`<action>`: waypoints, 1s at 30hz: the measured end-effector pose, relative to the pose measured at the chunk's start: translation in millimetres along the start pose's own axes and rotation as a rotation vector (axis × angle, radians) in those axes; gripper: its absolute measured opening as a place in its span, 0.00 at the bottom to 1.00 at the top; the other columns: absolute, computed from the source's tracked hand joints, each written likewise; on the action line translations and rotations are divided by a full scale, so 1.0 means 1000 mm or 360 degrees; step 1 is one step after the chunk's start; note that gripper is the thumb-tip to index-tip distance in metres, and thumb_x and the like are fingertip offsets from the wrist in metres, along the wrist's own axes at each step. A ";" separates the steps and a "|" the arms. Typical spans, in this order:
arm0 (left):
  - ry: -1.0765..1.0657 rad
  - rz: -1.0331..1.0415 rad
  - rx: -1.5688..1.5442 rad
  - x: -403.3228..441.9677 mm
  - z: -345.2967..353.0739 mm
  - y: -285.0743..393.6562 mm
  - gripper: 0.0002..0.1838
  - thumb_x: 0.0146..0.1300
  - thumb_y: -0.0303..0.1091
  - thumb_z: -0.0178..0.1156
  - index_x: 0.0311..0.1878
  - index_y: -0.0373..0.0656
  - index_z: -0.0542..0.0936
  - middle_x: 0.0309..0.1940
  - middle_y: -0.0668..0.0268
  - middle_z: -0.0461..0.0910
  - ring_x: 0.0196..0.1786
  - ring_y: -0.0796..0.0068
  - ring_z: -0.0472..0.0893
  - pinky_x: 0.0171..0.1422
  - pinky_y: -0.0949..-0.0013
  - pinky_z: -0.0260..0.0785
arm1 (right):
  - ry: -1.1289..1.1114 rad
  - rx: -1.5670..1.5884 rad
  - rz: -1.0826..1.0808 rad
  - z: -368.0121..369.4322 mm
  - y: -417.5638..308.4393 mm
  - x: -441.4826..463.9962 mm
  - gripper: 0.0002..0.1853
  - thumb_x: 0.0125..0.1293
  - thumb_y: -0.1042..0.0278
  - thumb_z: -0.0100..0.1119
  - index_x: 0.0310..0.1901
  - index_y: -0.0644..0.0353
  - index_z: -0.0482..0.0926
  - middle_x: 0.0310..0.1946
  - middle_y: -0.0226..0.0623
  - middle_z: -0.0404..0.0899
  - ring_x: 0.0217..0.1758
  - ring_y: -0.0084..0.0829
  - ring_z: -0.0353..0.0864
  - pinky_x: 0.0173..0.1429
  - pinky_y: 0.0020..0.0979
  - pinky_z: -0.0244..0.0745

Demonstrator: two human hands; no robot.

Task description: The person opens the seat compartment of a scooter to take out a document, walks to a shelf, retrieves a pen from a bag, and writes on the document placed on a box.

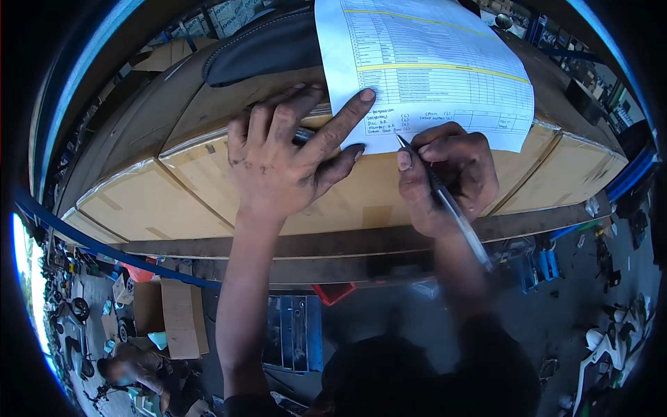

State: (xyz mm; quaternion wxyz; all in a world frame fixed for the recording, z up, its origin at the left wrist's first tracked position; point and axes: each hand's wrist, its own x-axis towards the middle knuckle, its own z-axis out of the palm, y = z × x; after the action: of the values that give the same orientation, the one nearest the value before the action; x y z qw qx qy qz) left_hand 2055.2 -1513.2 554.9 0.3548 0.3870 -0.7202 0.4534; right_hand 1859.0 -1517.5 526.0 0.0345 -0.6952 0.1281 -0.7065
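Note:
A printed sheet [445, 87] with table rows, yellow highlighted lines and handwritten notes near its lower edge lies on top of cardboard boxes. Gripped in my right hand [451, 174] is a pen [455, 212], its tip touching or just above the paper beneath the handwriting. My left hand [288, 149] rests at the sheet's left side, fingers apart, with the index fingertip on the paper beside the notes. A dark, partly hidden object [302, 135] shows under the left fingers; I cannot make out what it is.
A black stitched seat cover [267, 48] lies left of the sheet. A roll of dark tape [582, 101] sits at the right. Below are an open carton [184, 320], a red bin [333, 293], a blue metal rack [295, 333], and a crouching person [142, 372] at lower left.

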 end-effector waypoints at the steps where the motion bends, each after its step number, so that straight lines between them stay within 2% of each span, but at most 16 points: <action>1: -0.0007 0.0000 0.0002 0.000 0.000 0.000 0.31 0.51 0.59 0.68 0.62 0.72 0.79 0.51 0.76 0.76 0.52 0.76 0.74 0.53 0.65 0.60 | -0.0013 0.0067 0.0065 -0.001 -0.005 0.004 0.13 0.57 0.85 0.64 0.40 0.66 0.69 0.28 0.46 0.77 0.27 0.23 0.76 0.30 0.22 0.73; 2: -0.0009 -0.0005 0.0008 0.000 -0.001 0.000 0.31 0.51 0.60 0.68 0.62 0.72 0.79 0.51 0.76 0.76 0.52 0.76 0.74 0.52 0.65 0.60 | -0.0034 -0.0127 -0.0069 -0.002 -0.009 0.008 0.14 0.56 0.83 0.67 0.39 0.65 0.71 0.27 0.46 0.77 0.27 0.25 0.78 0.28 0.22 0.73; 3: -0.0012 -0.0012 0.0013 0.000 -0.001 0.001 0.31 0.52 0.60 0.67 0.62 0.73 0.79 0.51 0.75 0.76 0.51 0.76 0.74 0.52 0.65 0.60 | -0.0035 -0.0123 -0.0061 0.000 -0.007 0.007 0.14 0.56 0.83 0.67 0.39 0.65 0.71 0.27 0.46 0.77 0.27 0.25 0.78 0.28 0.22 0.73; 5: 0.0011 -0.0002 0.0019 0.001 0.000 -0.001 0.30 0.53 0.61 0.66 0.62 0.72 0.79 0.50 0.75 0.76 0.50 0.76 0.74 0.52 0.66 0.60 | 0.0136 -0.0192 -0.0481 0.007 0.002 0.011 0.11 0.46 0.78 0.72 0.30 0.60 0.78 0.26 0.38 0.80 0.21 0.25 0.79 0.22 0.22 0.69; 6: 0.0041 0.0010 0.0021 0.001 0.002 0.000 0.30 0.53 0.62 0.65 0.62 0.72 0.79 0.50 0.75 0.76 0.50 0.76 0.74 0.52 0.66 0.60 | 0.0178 -0.0309 -0.0532 0.012 0.019 0.007 0.11 0.45 0.77 0.72 0.30 0.57 0.79 0.25 0.37 0.80 0.22 0.27 0.80 0.24 0.23 0.71; 13: -0.0009 0.0014 0.0056 0.001 -0.002 0.000 0.30 0.54 0.62 0.65 0.62 0.71 0.79 0.50 0.74 0.77 0.48 0.76 0.74 0.51 0.66 0.59 | 0.0219 -0.0349 -0.0573 0.012 0.024 -0.001 0.12 0.48 0.76 0.70 0.34 0.57 0.78 0.25 0.35 0.79 0.21 0.25 0.79 0.23 0.23 0.70; 28: 0.0060 0.0007 -0.0016 0.002 0.003 0.001 0.30 0.52 0.60 0.67 0.61 0.68 0.80 0.49 0.74 0.77 0.49 0.77 0.75 0.52 0.66 0.61 | 0.0181 -0.0373 -0.0529 0.014 0.021 -0.003 0.12 0.45 0.75 0.70 0.32 0.57 0.78 0.24 0.35 0.79 0.20 0.26 0.79 0.23 0.24 0.71; 30: 0.0153 -0.0048 -0.0037 0.000 0.008 0.001 0.34 0.47 0.60 0.68 0.63 0.80 0.76 0.48 0.81 0.77 0.48 0.79 0.76 0.48 0.67 0.58 | 0.0187 -0.0379 -0.0520 0.014 0.020 -0.003 0.12 0.46 0.75 0.70 0.32 0.57 0.78 0.24 0.35 0.79 0.20 0.26 0.79 0.23 0.24 0.71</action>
State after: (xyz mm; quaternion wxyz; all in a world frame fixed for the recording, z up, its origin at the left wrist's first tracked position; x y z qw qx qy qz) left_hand 2053.4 -1520.3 552.3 0.4001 0.3714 -0.7018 0.4577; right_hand 1870.1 -1537.8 518.5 -0.1703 -0.6635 0.0981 -0.7219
